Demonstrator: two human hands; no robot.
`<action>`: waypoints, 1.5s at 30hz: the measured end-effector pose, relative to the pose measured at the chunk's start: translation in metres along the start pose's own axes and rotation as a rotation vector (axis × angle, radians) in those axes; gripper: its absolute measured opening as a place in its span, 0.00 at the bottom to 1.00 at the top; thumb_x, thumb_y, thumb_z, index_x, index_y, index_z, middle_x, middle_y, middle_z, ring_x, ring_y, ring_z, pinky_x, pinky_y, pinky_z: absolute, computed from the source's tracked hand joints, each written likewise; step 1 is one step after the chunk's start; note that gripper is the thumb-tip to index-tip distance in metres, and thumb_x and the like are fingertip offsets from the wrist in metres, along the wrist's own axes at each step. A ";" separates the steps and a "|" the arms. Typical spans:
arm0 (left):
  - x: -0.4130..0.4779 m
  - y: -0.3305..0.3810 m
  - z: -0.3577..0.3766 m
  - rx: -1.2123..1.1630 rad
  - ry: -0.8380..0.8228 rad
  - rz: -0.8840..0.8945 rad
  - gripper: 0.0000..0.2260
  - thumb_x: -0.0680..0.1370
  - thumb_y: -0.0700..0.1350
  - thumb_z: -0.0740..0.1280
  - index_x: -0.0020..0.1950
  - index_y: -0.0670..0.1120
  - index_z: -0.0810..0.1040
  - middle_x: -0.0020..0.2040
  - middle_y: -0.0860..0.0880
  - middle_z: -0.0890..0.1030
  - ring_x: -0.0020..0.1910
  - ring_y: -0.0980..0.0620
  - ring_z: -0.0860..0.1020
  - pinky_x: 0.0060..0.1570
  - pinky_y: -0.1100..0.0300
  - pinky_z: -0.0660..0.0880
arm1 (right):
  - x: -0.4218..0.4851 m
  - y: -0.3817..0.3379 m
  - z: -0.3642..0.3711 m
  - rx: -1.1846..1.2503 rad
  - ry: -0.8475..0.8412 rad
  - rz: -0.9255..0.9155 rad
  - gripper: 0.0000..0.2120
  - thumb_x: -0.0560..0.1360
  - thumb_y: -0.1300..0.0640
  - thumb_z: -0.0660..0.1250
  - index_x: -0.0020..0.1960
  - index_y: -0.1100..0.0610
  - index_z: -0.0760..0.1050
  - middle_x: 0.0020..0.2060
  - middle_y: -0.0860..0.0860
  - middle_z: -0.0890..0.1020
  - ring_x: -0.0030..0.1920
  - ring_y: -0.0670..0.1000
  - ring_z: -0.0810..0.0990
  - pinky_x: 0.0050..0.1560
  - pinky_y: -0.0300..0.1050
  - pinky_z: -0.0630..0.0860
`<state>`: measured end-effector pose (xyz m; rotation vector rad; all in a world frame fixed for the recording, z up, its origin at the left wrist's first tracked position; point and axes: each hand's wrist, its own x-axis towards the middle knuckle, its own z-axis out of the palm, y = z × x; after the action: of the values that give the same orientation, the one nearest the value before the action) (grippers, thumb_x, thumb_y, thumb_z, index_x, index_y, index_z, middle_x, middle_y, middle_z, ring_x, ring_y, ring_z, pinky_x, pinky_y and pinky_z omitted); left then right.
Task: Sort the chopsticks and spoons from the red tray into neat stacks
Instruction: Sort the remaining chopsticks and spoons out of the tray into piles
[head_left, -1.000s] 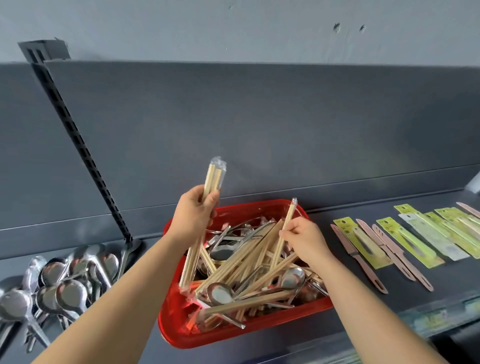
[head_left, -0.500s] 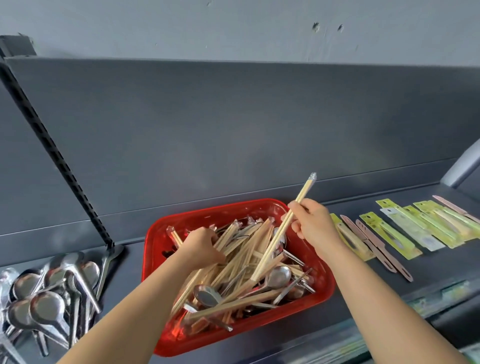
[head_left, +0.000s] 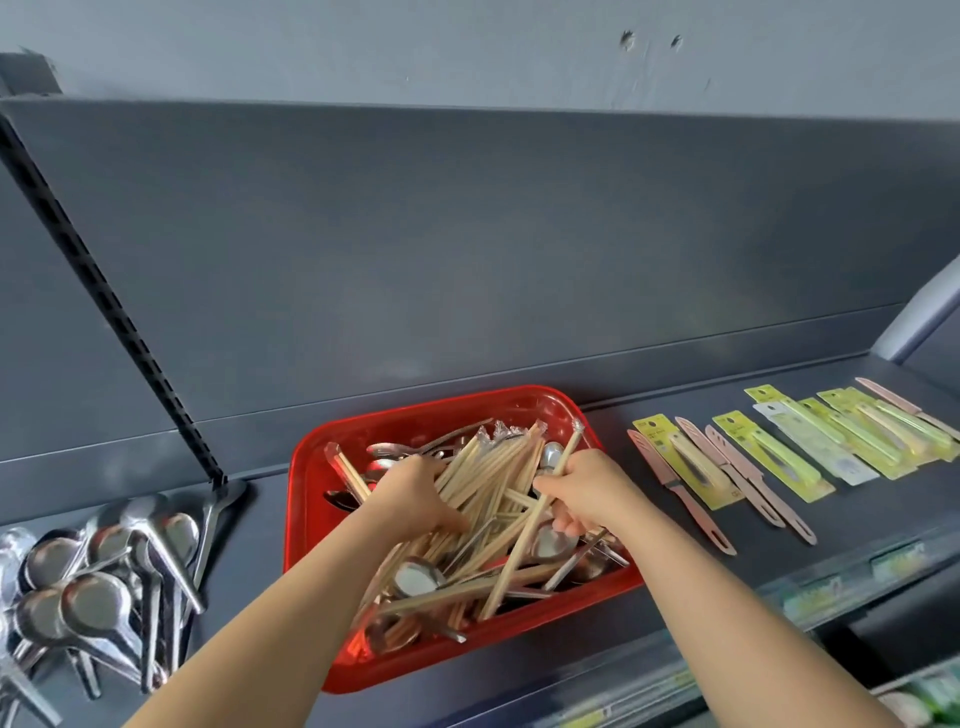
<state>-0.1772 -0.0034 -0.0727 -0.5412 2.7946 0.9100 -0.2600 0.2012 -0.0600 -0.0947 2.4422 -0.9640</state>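
Observation:
A red tray (head_left: 311, 499) stands on the dark shelf, full of wrapped wooden chopsticks (head_left: 493, 467) mixed with steel spoons (head_left: 415, 577). My left hand (head_left: 415, 499) is down in the tray, closed over a bundle of chopsticks. My right hand (head_left: 582, 493) is over the tray's right side and holds one wrapped pair of chopsticks (head_left: 519, 561) that slants from the tray's back right corner down toward the front.
A pile of steel spoons (head_left: 104, 571) lies on the shelf to the left of the tray. To the right lie packaged knives in yellow-green cards and pink sheaths (head_left: 753, 467). A slotted upright (head_left: 109, 306) rises behind the spoons. The shelf's front edge (head_left: 852, 577) carries price labels.
My right hand has lowered its chopstick pair into the tray. My left hand, which held a bundle upright a second ago, now rests in the pile, still gripping chopsticks.

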 end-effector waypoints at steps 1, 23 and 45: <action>-0.001 0.001 0.001 0.005 -0.001 0.004 0.39 0.61 0.53 0.80 0.69 0.44 0.73 0.53 0.47 0.82 0.46 0.52 0.77 0.44 0.62 0.69 | -0.001 0.000 0.002 0.001 -0.001 0.005 0.11 0.75 0.51 0.68 0.45 0.60 0.78 0.27 0.54 0.84 0.24 0.49 0.82 0.25 0.36 0.74; -0.016 -0.014 -0.021 -0.387 -0.054 0.028 0.03 0.74 0.42 0.66 0.40 0.48 0.77 0.30 0.51 0.80 0.28 0.54 0.77 0.33 0.58 0.76 | 0.007 -0.027 0.041 0.360 -0.092 -0.112 0.11 0.70 0.61 0.75 0.49 0.54 0.76 0.41 0.55 0.84 0.29 0.46 0.81 0.29 0.39 0.76; -0.044 0.025 -0.108 -0.602 0.309 0.266 0.14 0.80 0.52 0.64 0.45 0.42 0.76 0.30 0.53 0.78 0.28 0.55 0.74 0.31 0.60 0.74 | -0.015 -0.119 -0.041 0.374 0.371 -0.649 0.07 0.77 0.54 0.66 0.50 0.52 0.67 0.41 0.53 0.77 0.34 0.47 0.74 0.35 0.40 0.68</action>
<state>-0.1497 -0.0359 0.0393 -0.4066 2.8711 1.9008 -0.2802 0.1410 0.0501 -0.6593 2.5455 -1.8447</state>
